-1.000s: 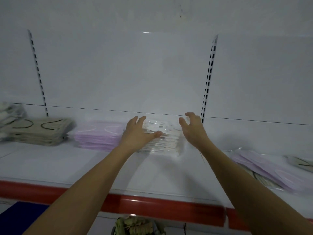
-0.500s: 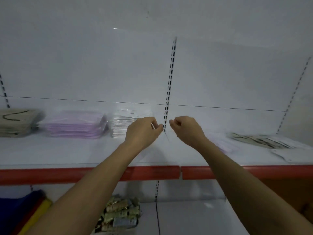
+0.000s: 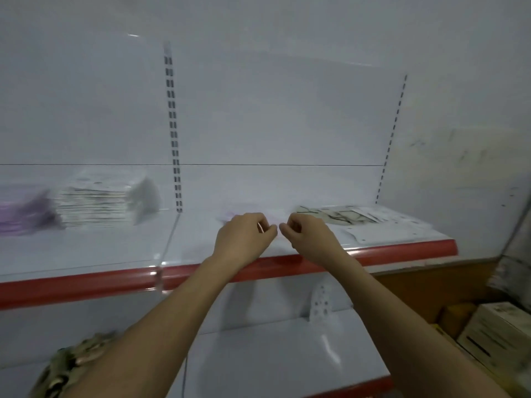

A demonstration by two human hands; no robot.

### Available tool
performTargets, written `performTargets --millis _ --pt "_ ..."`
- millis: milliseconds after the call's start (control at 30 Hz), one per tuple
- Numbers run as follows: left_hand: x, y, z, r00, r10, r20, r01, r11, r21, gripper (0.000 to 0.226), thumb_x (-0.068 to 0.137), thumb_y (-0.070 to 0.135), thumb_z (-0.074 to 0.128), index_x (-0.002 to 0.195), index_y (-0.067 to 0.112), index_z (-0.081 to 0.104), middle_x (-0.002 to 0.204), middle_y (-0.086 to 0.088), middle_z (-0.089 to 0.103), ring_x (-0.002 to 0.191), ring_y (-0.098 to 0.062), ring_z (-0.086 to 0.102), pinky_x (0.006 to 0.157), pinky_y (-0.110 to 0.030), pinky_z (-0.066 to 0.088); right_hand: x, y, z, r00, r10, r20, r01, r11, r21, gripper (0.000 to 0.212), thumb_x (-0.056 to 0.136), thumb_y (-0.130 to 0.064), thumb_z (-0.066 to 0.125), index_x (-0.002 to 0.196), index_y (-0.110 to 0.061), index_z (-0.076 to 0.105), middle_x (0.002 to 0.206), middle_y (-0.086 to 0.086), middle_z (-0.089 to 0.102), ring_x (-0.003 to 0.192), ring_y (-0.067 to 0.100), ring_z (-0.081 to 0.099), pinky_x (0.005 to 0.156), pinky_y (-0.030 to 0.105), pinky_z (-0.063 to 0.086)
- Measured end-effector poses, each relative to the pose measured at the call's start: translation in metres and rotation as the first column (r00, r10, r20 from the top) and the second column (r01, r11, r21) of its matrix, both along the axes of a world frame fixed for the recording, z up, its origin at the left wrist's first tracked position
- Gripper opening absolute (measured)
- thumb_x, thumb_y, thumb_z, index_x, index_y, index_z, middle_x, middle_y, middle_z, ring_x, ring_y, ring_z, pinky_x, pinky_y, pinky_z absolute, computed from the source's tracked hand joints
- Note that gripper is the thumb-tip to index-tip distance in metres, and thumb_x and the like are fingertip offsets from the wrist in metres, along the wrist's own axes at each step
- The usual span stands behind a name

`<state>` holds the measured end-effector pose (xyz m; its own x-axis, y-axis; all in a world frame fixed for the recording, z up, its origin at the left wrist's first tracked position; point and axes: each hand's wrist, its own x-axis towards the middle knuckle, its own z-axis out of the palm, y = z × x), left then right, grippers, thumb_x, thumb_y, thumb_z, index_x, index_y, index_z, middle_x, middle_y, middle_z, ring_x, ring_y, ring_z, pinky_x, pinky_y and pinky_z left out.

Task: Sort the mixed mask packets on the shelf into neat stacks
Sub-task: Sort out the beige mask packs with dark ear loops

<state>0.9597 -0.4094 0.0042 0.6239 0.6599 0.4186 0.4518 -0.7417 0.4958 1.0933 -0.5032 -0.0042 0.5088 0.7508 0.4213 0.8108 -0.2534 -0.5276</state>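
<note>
both hands point(image 3: 244, 235) point(image 3: 309, 235) hover with fingers curled, holding nothing; packet point(image 3: 339, 215) print unreadable

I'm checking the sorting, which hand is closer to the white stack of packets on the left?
Left. The left hand hangs right of the white stack, past the clear divider; the right hand is farther right.

Hands: two, the left hand point(image 3: 244, 237) and the right hand point(image 3: 309, 235)
Neat stacks left of the slotted upright point(image 3: 173, 130): two, the white stack point(image 3: 97, 201) and the purple stack point(image 3: 24, 214)
Loose piles right of it: one, the loose packets point(image 3: 342, 215)
</note>
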Motion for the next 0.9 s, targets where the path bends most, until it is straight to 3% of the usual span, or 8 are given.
performTargets --millis 267,400,533,667,733,800,867,900 --pt "0.129 -0.070 -0.017 0.987 -0.151 0.058 0.160 0.964 -0.213 0.006 0.087 0.028 0.063 0.083 0.027 0.068 0.084 0.010 0.068 0.074 -0.011 0.061 0.070 -0.027 0.052 0.158 -0.102 -0.005 0.989 -0.137 -0.058 0.140 0.989 0.042 0.004 0.093 -0.017 0.057 0.095 -0.020 0.060 0.091 -0.001 0.064 0.077 0.020 0.058 0.063 0.028 0.045" --pt "0.187 -0.064 -0.019 0.994 -0.111 -0.005 0.106 0.962 -0.253 0.026 0.088 0.030 0.068 0.114 0.023 0.066 0.109 0.004 0.066 0.095 -0.015 0.059 0.077 -0.023 0.044 0.240 -0.118 -0.003 0.885 -0.464 -0.036 0.452 0.875 -0.175 0.048 0.093 -0.036 0.060 0.129 -0.006 0.049 0.129 0.018 0.055 0.117 0.035 0.051 0.095 0.042 0.047" --pt "0.232 -0.058 -0.021 0.981 -0.126 -0.149 0.070 0.940 -0.335 0.076 0.084 0.041 0.075 0.146 0.010 0.044 0.135 -0.007 0.057 0.124 -0.023 0.054 0.105 -0.033 0.041 0.270 -0.116 -0.011 0.869 -0.495 0.004 0.461 0.806 -0.372 0.078 0.084 -0.049 0.071 0.137 -0.004 0.036 0.136 0.019 0.049 0.126 0.038 0.046 0.099 0.042 0.041" --pt "0.251 -0.043 -0.018 0.983 -0.186 -0.005 0.175 0.933 -0.316 0.055 0.079 0.012 0.080 0.131 0.010 0.060 0.088 0.005 0.062 0.079 -0.013 0.060 0.074 -0.024 0.047 0.288 -0.106 -0.007 0.869 -0.307 -0.388 0.288 0.952 -0.109 0.056 0.083 -0.020 0.077 0.130 -0.002 0.051 0.115 0.017 0.061 0.101 0.030 0.061 0.084 0.036 0.049" --pt "0.259 -0.027 -0.002 0.979 -0.143 0.143 0.177 0.949 -0.263 0.054 0.079 0.009 0.079 0.130 0.012 0.059 0.094 0.003 0.058 0.075 -0.013 0.056 0.071 -0.024 0.047 0.290 -0.103 0.010 0.864 -0.119 -0.489 0.214 0.966 0.144 0.022 0.085 -0.009 0.073 0.105 -0.003 0.066 0.090 0.018 0.065 0.076 0.021 0.059 0.064 0.028 0.049" --pt "0.265 -0.014 0.018 0.939 0.021 0.344 0.083 0.955 -0.285 0.052 0.084 0.022 0.078 0.128 0.015 0.052 0.110 -0.003 0.055 0.082 -0.016 0.058 0.077 -0.033 0.053 0.292 -0.095 0.035 0.908 -0.022 -0.419 0.200 0.901 0.385 0.007 0.086 -0.006 0.069 0.088 -0.011 0.064 0.080 0.004 0.063 0.067 0.011 0.054 0.054 0.019 0.044" --pt "0.271 -0.009 0.037 0.880 0.110 0.463 0.208 0.786 -0.582 0.055 0.088 0.048 0.069 0.122 0.010 0.049 0.121 -0.011 0.057 0.088 -0.024 0.067 0.086 -0.043 0.058 0.291 -0.082 0.052 0.979 -0.032 -0.203 0.139 0.829 0.541 0.013 0.086 -0.004 0.065 0.087 -0.013 0.056 0.083 -0.005 0.059 0.069 -0.001 0.050 0.061 0.013 0.042" --pt "0.277 -0.010 0.044 0.868 0.070 0.492 0.374 0.559 -0.740 0.066 0.087 0.060 0.064 0.121 0.006 0.050 0.122 -0.016 0.059 0.091 -0.030 0.071 0.089 -0.045 0.058 0.287 -0.073 0.056 0.997 -0.026 -0.068 0.059 0.833 0.550 0.017 0.086 -0.003 0.065 0.086 -0.015 0.053 0.084 -0.008 0.057 0.072 -0.003 0.050 0.064 0.011 0.040"
